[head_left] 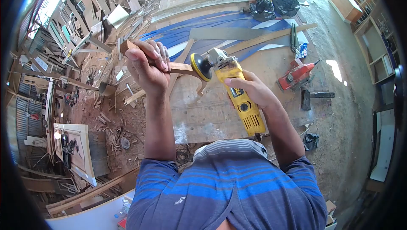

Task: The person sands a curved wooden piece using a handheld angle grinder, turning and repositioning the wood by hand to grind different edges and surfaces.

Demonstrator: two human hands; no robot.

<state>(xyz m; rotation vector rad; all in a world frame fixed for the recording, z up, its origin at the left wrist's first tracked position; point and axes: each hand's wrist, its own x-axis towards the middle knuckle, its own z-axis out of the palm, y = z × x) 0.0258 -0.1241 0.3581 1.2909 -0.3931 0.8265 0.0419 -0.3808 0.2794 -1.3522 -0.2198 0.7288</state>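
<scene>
My left hand (149, 67) is closed around one end of a curved wooden piece (181, 67), whose far end bends down past the disc. In my right hand (254, 88) is a yellow angle grinder (243, 103), gripped around its body with the thumb on top. Its round sanding pad (201, 67), black with a yellow rim, meets or nearly meets the wood; contact cannot be made out for sure. Both tools hang above the wooden worktable (203, 120). The fingers of my right hand are partly hidden behind the grinder.
On the table's right lie a red power tool (296, 75) and a hammer (316, 95). Blue-and-white sheeting and wood strips (271, 37) stretch across the back, near black plastic bags (285, 6). Wood scraps (114, 132) litter the ground on the left.
</scene>
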